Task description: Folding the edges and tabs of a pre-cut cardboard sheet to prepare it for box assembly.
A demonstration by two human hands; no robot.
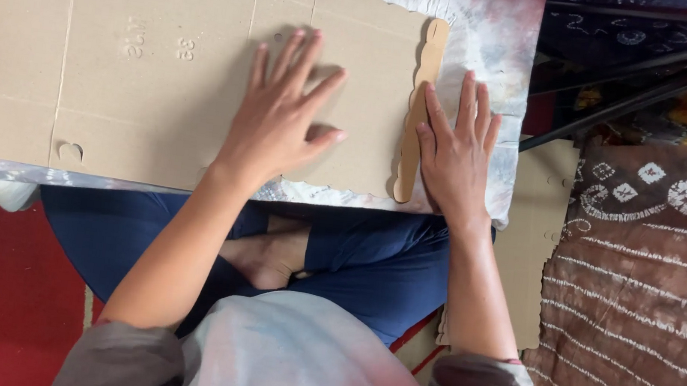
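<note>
Flat hands (283, 117) on cardboard sheet (159, 69)

1. Your cardboard sheet (151, 68) is tan and flat, creased by fold lines, its right edge cut in scallops; it lies across the pale cloth-covered board on your lap.
2. Your scalloped cardboard strip (417, 111) is long and narrow, lying lengthwise just beside that scalloped right edge.

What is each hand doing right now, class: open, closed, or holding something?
Left hand: open, pressed flat on the cardboard sheet.
Right hand: open, fingers flat against the scalloped cardboard strip; gripping nothing.
</note>
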